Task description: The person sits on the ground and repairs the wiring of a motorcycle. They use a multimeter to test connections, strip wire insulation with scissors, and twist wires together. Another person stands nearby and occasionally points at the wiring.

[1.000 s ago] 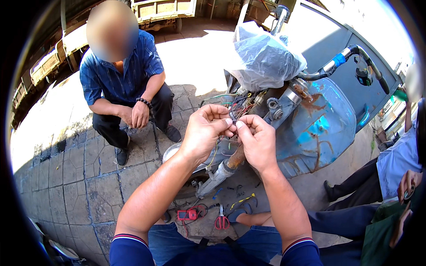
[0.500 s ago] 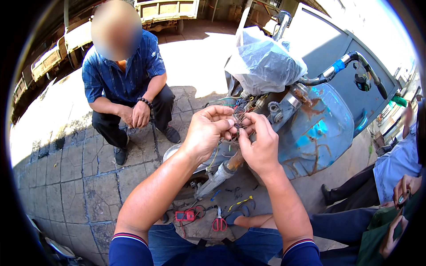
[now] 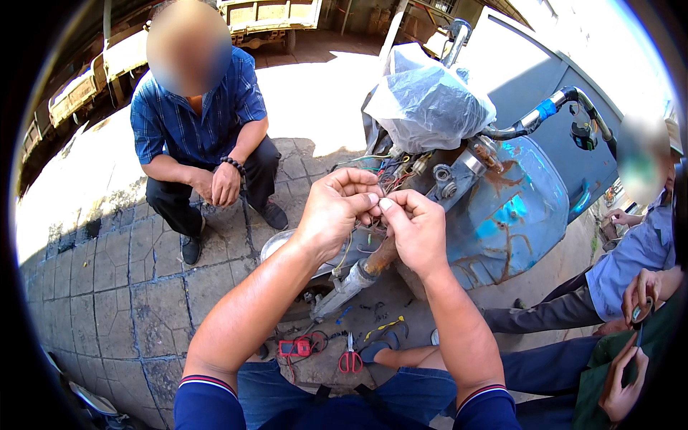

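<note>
My left hand (image 3: pixel 338 209) and my right hand (image 3: pixel 413 228) meet fingertip to fingertip in front of a blue scooter (image 3: pixel 510 204). Both pinch thin wires (image 3: pixel 375 215) that run out of a tangle of coloured wiring (image 3: pixel 393 172) under the handlebar. The wire ends are mostly hidden between my fingers. A clear plastic bag (image 3: pixel 428 100) covers the scooter's headlight area just above the wiring. The front fork (image 3: pixel 358 272) slants down below my hands.
A person in a blue shirt (image 3: pixel 201 122) crouches on the paving to the left. Other people's legs and hands (image 3: pixel 631 301) are at the right. On the ground lie a red meter (image 3: pixel 295 348), red-handled scissors (image 3: pixel 350 358) and a yellow-handled tool (image 3: pixel 383 327).
My hands have stayed together on the wires, shifting slightly while the fingers rework their pinch. The crouching person has not moved.
</note>
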Demonstrator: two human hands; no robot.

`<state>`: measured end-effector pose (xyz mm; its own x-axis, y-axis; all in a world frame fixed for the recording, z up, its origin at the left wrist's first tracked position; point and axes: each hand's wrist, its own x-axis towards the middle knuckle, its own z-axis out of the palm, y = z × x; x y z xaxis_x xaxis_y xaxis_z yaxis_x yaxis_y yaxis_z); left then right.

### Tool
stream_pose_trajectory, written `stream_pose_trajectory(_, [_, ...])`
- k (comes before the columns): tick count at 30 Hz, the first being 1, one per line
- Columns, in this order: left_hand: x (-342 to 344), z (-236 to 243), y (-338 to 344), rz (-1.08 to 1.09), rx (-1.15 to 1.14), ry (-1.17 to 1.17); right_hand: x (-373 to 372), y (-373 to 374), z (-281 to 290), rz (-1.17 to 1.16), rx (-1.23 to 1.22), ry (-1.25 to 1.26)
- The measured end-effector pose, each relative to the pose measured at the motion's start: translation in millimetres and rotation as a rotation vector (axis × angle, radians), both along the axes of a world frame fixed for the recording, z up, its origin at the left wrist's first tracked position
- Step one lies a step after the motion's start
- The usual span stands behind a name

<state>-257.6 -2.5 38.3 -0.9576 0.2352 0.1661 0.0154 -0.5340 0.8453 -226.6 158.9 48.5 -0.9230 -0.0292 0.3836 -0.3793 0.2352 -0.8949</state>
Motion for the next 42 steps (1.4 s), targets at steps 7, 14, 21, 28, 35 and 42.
stream_pose_trajectory(7, [-4,-1,-2,0.016,-0.037,0.028,-5,14,6,0.393,-0.67,-0.58])
stream_pose_trajectory(14, [0,2,-5,0.035,-0.08,-0.008,5,-5,3,-0.31,0.609,0.731])
stream_pose_trajectory(21, [5,9,9,0.06,-0.058,-0.024,-1,-2,-18,-0.137,0.025,0.156])
stream_pose_trajectory(28, [1,2,8,0.086,-0.066,0.035,-9,9,-11,0.183,-0.423,-0.294])
stream_pose_trajectory(35, [3,4,13,0.094,-0.051,0.021,13,6,2,-0.333,0.49,0.689])
stream_pose_trajectory(42, [2,2,12,0.089,-0.071,0.048,-3,-3,-10,0.116,-0.453,-0.245])
